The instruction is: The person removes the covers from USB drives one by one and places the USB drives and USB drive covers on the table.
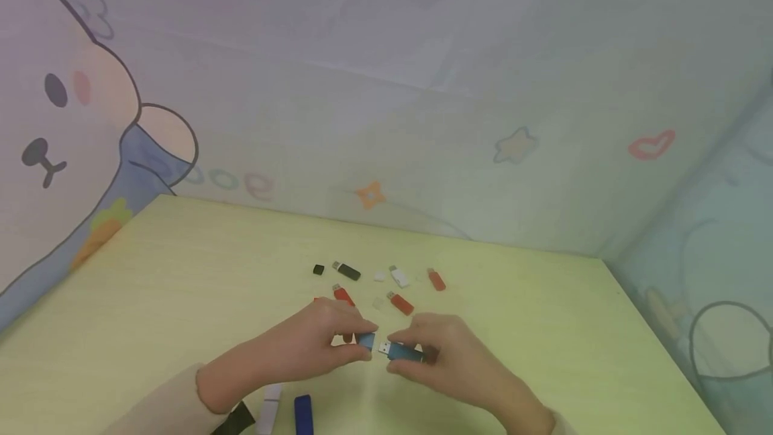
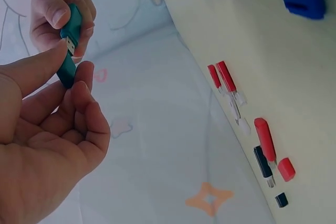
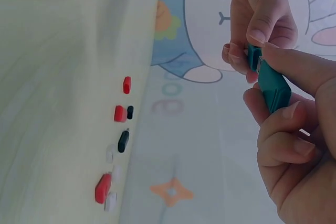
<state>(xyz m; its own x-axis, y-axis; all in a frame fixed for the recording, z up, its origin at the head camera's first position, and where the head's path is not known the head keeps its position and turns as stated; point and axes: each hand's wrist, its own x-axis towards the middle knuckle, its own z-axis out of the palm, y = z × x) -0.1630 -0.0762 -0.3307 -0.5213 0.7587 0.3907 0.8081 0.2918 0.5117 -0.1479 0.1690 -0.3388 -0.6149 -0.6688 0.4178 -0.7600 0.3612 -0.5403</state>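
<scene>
Over the table, my left hand [image 1: 314, 341] pinches a blue-green USB stick cap [image 1: 366, 340] between thumb and fingers. My right hand [image 1: 449, 358] grips the matching USB stick [image 1: 404, 352], its metal plug pointing at the cap. In the head view a small gap shows between plug and cap. The left wrist view has the cap [image 2: 66, 72] below the stick [image 2: 73, 22], with part of the plug bare. Seen from the right wrist, the stick [image 3: 274, 87] lies close to the cap [image 3: 253, 55], and fingertips partly cover both.
Beyond the hands lie a black USB stick [image 1: 348, 272], its black cap [image 1: 318, 269], a white stick [image 1: 399, 277], a white cap [image 1: 379, 276] and several red sticks [image 1: 437, 279]. Near the front edge are a dark blue stick [image 1: 304, 415] and a white one [image 1: 268, 409].
</scene>
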